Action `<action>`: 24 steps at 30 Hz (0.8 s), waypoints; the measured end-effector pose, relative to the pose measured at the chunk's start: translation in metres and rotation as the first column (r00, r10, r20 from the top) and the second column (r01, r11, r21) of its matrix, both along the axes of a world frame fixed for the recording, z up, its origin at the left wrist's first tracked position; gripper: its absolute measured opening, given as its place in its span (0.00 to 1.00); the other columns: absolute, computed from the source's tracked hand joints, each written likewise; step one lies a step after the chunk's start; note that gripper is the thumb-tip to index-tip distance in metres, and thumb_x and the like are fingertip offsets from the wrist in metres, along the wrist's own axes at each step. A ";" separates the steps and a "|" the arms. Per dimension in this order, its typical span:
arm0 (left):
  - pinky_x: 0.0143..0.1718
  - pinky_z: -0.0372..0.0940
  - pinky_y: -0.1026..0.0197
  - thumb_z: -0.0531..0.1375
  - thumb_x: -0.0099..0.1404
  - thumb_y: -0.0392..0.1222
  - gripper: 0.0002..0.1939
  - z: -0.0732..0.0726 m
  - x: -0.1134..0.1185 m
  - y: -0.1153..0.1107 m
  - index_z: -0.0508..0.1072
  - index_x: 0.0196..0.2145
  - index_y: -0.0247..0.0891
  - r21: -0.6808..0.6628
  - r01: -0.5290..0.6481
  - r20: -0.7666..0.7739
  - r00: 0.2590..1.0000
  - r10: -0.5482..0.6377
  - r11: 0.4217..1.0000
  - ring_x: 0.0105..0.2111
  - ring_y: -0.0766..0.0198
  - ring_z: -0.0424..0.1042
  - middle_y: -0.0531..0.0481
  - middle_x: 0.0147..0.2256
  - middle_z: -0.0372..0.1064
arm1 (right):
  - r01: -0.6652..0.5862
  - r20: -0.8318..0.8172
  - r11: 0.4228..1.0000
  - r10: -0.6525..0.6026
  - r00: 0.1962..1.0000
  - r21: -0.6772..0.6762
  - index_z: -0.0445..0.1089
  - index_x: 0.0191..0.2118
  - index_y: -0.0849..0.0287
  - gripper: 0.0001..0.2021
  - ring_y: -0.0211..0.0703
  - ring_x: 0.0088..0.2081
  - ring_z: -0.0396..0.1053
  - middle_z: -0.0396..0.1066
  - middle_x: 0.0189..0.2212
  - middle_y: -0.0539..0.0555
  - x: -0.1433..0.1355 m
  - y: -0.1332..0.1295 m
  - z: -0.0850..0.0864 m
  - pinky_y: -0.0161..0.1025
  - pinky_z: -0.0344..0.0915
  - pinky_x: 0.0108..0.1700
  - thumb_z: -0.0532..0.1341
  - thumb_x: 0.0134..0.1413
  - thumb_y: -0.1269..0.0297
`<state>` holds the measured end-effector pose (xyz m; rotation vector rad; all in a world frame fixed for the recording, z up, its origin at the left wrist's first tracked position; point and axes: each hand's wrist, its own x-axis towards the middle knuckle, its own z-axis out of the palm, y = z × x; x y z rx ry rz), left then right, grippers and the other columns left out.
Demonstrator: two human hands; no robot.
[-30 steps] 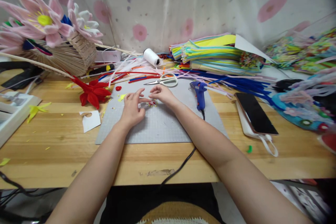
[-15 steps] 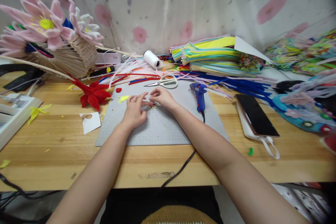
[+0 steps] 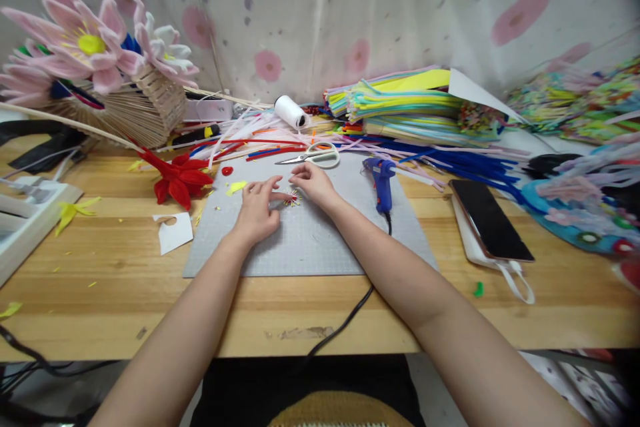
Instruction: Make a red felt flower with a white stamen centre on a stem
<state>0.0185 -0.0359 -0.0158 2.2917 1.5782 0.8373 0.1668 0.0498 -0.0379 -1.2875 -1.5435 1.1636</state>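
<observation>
A small round piece with thin red, white and yellow strands (image 3: 293,198) lies on the grey cutting mat (image 3: 310,247). My left hand (image 3: 257,208) is beside it on the left, fingers apart, with the index fingertip at its edge. Just above and right of the piece, my right hand (image 3: 313,183) has its fingers curled and drawn together; whether they hold anything is too small to tell. Scissors (image 3: 320,155) lie behind my hands. On the mat's left part are a yellow scrap (image 3: 237,187) and a small red piece (image 3: 227,171).
A blue glue gun (image 3: 383,187) lies on the mat's right, its cable running over the front edge. Further right is a phone (image 3: 490,220). A red flower (image 3: 183,180) and white card (image 3: 175,232) lie left. Pipe cleaners (image 3: 405,100) and a thread spool (image 3: 291,112) are behind.
My right hand has shifted slightly to the right, away from the small stranded piece, which now shows more fully. My left hand has stayed nearly still.
</observation>
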 end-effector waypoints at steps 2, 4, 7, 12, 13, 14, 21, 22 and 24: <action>0.56 0.48 0.48 0.51 0.46 0.27 0.36 0.000 0.000 0.000 0.57 0.56 0.35 -0.012 -0.001 0.010 1.000 0.001 1.000 0.52 0.56 0.63 0.50 0.41 0.77 | 0.022 -0.084 0.999 -0.023 0.996 -0.024 0.64 0.32 0.58 0.07 0.34 0.31 0.68 0.69 0.26 0.46 0.004 0.000 0.003 0.36 0.64 0.40 0.61 0.43 0.71; 0.56 0.48 0.47 0.51 0.46 0.27 0.37 0.000 0.000 0.000 0.56 0.56 0.36 -0.028 -0.004 0.026 1.000 0.005 1.000 0.52 0.56 0.63 0.50 0.41 0.77 | 0.043 -0.148 0.997 -0.051 0.988 -0.056 0.64 0.32 0.58 0.07 0.34 0.31 0.68 0.69 0.26 0.46 0.008 -0.001 0.007 0.36 0.64 0.40 0.60 0.43 0.72; 0.56 0.49 0.46 0.51 0.46 0.27 0.37 0.000 -0.001 0.000 0.56 0.56 0.36 -0.042 -0.008 0.060 0.998 0.010 0.999 0.53 0.56 0.63 0.50 0.41 0.77 | 0.063 -0.200 0.993 -0.081 0.976 -0.096 0.63 0.32 0.58 0.07 0.34 0.29 0.67 0.69 0.25 0.46 0.014 -0.002 0.012 0.35 0.63 0.38 0.58 0.43 0.73; 0.56 0.49 0.46 0.51 0.45 0.25 0.37 0.000 -0.001 0.001 0.56 0.56 0.37 -0.053 -0.006 0.097 0.995 0.011 0.999 0.54 0.56 0.64 0.49 0.41 0.77 | 0.059 -0.206 0.993 -0.080 0.975 -0.107 0.62 0.33 0.58 0.07 0.33 0.28 0.66 0.70 0.25 0.46 0.015 -0.005 0.014 0.34 0.63 0.36 0.57 0.43 0.72; 0.56 0.50 0.46 0.51 0.45 0.25 0.37 0.000 -0.001 0.001 0.56 0.56 0.37 -0.053 -0.005 0.100 0.995 0.011 0.999 0.54 0.56 0.64 0.49 0.41 0.77 | 0.057 -0.203 0.993 -0.078 0.976 -0.106 0.62 0.33 0.58 0.07 0.33 0.28 0.66 0.70 0.25 0.46 0.015 -0.005 0.014 0.34 0.63 0.37 0.57 0.43 0.72; 0.56 0.50 0.45 0.51 0.45 0.25 0.38 0.000 -0.001 0.001 0.56 0.56 0.37 -0.051 -0.003 0.103 0.995 0.008 0.999 0.54 0.56 0.64 0.48 0.41 0.77 | 0.056 -0.201 0.993 -0.077 0.977 -0.107 0.63 0.33 0.58 0.07 0.34 0.28 0.66 0.70 0.25 0.46 0.014 -0.005 0.014 0.34 0.63 0.37 0.57 0.43 0.72; 0.55 0.50 0.45 0.51 0.45 0.24 0.37 -0.001 -0.001 0.000 0.56 0.56 0.37 -0.025 -0.003 0.137 0.990 0.006 1.000 0.53 0.57 0.65 0.48 0.40 0.77 | 0.047 -0.196 0.995 -0.063 0.978 -0.087 0.63 0.33 0.58 0.08 0.34 0.29 0.67 0.70 0.25 0.47 0.015 -0.004 0.009 0.36 0.63 0.39 0.58 0.42 0.71; 0.55 0.50 0.46 0.51 0.45 0.24 0.37 -0.002 -0.002 0.001 0.56 0.56 0.37 -0.024 -0.004 0.142 0.990 0.007 1.000 0.53 0.57 0.65 0.48 0.40 0.77 | 0.043 -0.198 0.996 -0.058 0.978 -0.081 0.63 0.33 0.58 0.08 0.34 0.30 0.68 0.71 0.25 0.46 0.015 -0.004 0.008 0.36 0.63 0.40 0.58 0.42 0.71; 0.56 0.50 0.46 0.51 0.46 0.25 0.37 -0.002 -0.002 0.001 0.56 0.56 0.37 -0.023 -0.005 0.144 0.990 0.008 1.000 0.52 0.58 0.65 0.48 0.40 0.77 | 0.038 -0.202 0.997 -0.052 0.978 -0.071 0.63 0.33 0.58 0.08 0.34 0.30 0.68 0.71 0.25 0.47 0.015 -0.003 0.006 0.36 0.63 0.41 0.58 0.42 0.71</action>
